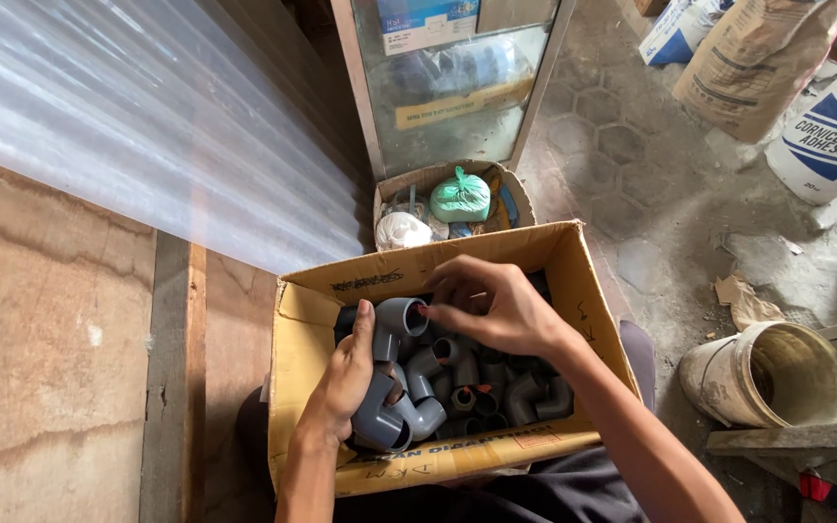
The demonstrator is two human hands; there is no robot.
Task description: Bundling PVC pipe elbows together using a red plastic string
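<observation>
Grey pipe elbows sit bunched in my left hand's grip over the cardboard box, freeing my right hand to pinch another elbow by its rim.

Dusty hexagon-tiled floor, daylit

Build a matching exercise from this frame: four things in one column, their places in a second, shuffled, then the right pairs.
Things:
1. left hand
2. green bag
3. bucket
4. right hand

Places:
A. on the floor, right of the cardboard box
B. in the small box behind
C. gripping grey pipe elbows
D. fingertips at an elbow's opening

Pairs: 1-C, 2-B, 3-A, 4-D
</observation>
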